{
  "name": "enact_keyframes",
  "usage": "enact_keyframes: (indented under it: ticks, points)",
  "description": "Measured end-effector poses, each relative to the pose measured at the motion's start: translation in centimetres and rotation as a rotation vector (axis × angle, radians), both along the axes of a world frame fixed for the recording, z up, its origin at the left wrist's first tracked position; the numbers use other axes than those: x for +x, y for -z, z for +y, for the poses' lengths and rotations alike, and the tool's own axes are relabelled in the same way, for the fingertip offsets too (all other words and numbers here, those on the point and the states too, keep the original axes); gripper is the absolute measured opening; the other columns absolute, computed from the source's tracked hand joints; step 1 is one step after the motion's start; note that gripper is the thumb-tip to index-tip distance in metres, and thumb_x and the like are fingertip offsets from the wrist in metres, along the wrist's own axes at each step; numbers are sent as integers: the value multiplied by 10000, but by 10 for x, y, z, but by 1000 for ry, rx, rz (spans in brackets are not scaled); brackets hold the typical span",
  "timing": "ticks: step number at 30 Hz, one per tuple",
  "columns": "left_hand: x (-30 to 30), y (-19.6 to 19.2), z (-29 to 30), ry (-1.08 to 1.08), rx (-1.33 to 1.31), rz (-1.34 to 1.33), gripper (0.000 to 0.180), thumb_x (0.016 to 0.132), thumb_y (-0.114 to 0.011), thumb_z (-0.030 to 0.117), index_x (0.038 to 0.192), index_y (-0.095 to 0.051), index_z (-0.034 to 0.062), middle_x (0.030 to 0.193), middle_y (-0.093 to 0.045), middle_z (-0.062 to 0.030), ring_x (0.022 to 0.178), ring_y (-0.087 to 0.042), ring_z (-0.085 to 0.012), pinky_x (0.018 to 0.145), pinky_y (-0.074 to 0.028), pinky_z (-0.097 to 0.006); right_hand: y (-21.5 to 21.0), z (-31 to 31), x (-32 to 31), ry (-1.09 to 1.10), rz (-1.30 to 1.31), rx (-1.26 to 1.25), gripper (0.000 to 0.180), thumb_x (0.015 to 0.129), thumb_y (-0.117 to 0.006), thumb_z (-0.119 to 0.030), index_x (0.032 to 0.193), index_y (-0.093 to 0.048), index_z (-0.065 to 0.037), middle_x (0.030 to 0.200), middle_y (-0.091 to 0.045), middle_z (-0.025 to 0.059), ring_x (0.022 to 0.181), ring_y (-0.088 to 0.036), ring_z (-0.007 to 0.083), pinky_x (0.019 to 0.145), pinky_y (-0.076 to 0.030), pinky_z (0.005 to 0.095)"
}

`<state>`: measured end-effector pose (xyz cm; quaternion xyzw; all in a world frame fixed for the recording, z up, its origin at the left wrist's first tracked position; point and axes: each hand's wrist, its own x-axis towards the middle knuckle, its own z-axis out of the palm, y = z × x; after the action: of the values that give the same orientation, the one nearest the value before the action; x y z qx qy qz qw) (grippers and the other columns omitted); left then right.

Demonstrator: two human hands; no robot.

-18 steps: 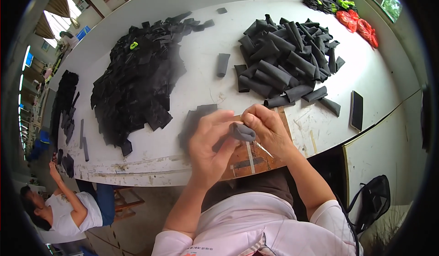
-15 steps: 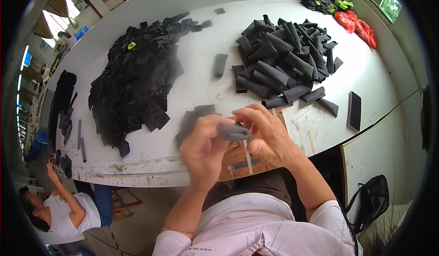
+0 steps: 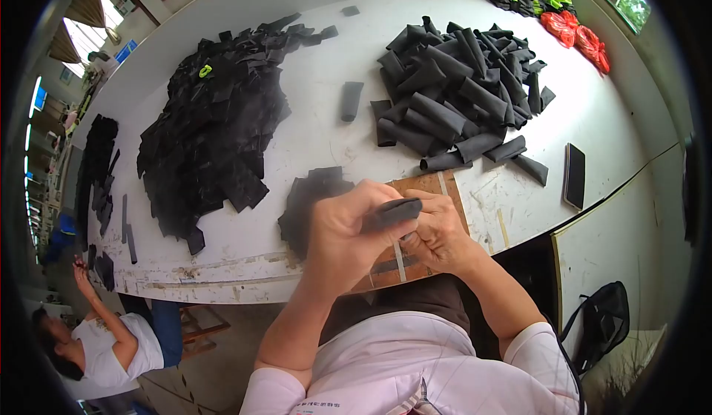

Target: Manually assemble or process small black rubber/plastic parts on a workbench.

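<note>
A dark grey fabric tube (image 3: 394, 212) is held over the table's near edge, slanting a little upward to the right. My left hand (image 3: 343, 231) wraps round it, thumb and fingers closed on its left part. Curled against its right end is my right hand (image 3: 443, 235), whose fingertips are pinched there and partly hidden. Below both hands lies a brown wooden board (image 3: 415, 267) with pale strips. A small stack of flat black fabric pieces (image 3: 300, 203) sits just left of my left hand.
A large heap of flat black pieces (image 3: 215, 133) spreads at left; a pile of dark tubes (image 3: 445, 89) is at right, and one single tube (image 3: 351, 102) lies between. A phone (image 3: 574, 176), red plastic bags (image 3: 575, 37) and a seated person (image 3: 111, 333) are also around the table.
The fabric tube has turned and now shows more of its length beyond my left hand. My right hand's fingers have closed in from spread to pinched at its end.
</note>
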<state>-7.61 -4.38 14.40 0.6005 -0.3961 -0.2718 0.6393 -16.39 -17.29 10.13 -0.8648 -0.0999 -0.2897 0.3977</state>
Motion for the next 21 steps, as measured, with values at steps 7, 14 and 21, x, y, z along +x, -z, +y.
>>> enact_keyframes:
  ticks: [7, 14, 21]
  points:
    - [-12, 18, -7, -193, -47, -195, 105, 758, -640, 28, 820, -574, -26, 834, -590, -77, 700, -521, -86, 633, -440, -219, 28, 3, 1, 28, 216, 14, 152, 717, -604, -175, 713, -540, -37, 659, -553, 112, 631, -559, 292, 559, -454, 378]
    - [-10, 11, 2, -188, -415, 39, 130, 866, -511, 100, 936, -568, 6, 861, -583, -99, 764, -552, -142, 668, -474, -286, -1, -1, 4, 55, 229, -112, 238, 750, -606, -234, 672, -523, -25, 615, -533, 101, 605, -550, 279, 520, -432, 363]
    - [0, 27, 14, -253, -427, 336, 170, 841, -551, 176, 862, -573, 9, 819, -589, -105, 814, -518, -199, 827, -388, -348, 10, 4, 8, 66, 224, -178, 296, 754, -619, -254, 603, -488, -37, 574, -517, 105, 532, -526, 273, 483, -405, 366]
